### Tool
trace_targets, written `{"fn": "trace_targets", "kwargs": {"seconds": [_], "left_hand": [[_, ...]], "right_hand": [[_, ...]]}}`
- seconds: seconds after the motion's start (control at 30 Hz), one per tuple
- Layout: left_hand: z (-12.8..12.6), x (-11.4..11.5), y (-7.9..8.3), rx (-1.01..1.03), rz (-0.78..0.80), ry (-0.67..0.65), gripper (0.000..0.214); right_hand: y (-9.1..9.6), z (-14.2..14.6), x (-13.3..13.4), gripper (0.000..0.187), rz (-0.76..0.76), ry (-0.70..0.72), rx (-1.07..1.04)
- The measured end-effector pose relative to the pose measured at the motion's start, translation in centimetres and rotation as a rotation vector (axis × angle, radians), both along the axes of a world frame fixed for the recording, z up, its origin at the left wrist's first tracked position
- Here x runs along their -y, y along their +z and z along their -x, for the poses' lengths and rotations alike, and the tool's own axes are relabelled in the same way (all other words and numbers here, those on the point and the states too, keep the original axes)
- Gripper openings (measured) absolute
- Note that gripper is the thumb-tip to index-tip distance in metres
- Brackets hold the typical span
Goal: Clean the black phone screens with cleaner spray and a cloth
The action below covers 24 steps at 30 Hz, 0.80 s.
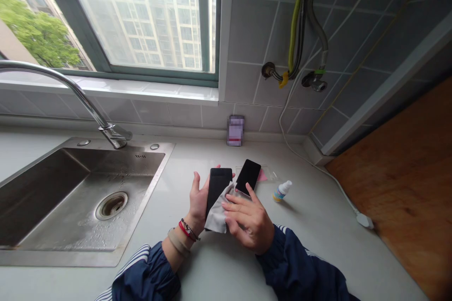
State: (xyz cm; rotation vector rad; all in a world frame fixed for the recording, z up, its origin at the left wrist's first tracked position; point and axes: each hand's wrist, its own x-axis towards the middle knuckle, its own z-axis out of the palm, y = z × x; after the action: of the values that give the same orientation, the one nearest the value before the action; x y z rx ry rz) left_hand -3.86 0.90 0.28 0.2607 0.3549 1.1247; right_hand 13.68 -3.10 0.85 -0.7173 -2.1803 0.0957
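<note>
My left hand (198,200) holds a black smartphone (219,183) from below and the side, thumb on its left edge and fingertips at its right. A grey cleaning cloth (217,216) with a zigzag edge lies over the lower part of its screen. With its fingers on that cloth, my right hand (249,221) presses it against the phone. A second black smartphone (249,176) rests on the counter just beyond my right fingers, partly over a clear case with something pink (262,175). To the right stands a small white-capped spray bottle (281,191).
A steel sink (148,207) with a curved faucet (84,99) takes up the left. Against the back wall leans a phone-shaped thing with a blurred screen (235,130). A white cable (318,165) runs down to a plug (364,220) by the wooden panel (399,188).
</note>
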Motion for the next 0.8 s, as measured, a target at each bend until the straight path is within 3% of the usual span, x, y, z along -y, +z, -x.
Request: {"fn": "trace_targets", "kwargs": {"seconds": [0.17, 0.33, 0.43, 0.6, 0.8], "left_hand": [[-0.4, -0.1, -0.7, 0.037, -0.007, -0.055, 0.087], [-1.3, 0.1, -0.9, 0.026, -0.063, -0.097, 0.085], [-1.7, 0.4, -1.2, -0.040, -0.087, -0.079, 0.080], [-2.0, 1.1, -1.7, -0.170, 0.004, 0.006, 0.071], [-2.1, 1.1, -0.3, -0.143, -0.051, 0.030, 0.072]], "right_hand": [[-0.6, -0.5, -0.7, 0.025, 0.039, -0.161, 0.043], [-1.3, -0.8, -1.2, 0.044, 0.093, -0.264, 0.205], [-1.5, -0.8, -1.1, 0.056, 0.108, -0.252, 0.263], [-1.3, -0.3, -0.5, 0.070, 0.110, -0.164, 0.328], [-0.9, 0.2, 0.1, 0.053, 0.121, -0.042, 0.359]]}}
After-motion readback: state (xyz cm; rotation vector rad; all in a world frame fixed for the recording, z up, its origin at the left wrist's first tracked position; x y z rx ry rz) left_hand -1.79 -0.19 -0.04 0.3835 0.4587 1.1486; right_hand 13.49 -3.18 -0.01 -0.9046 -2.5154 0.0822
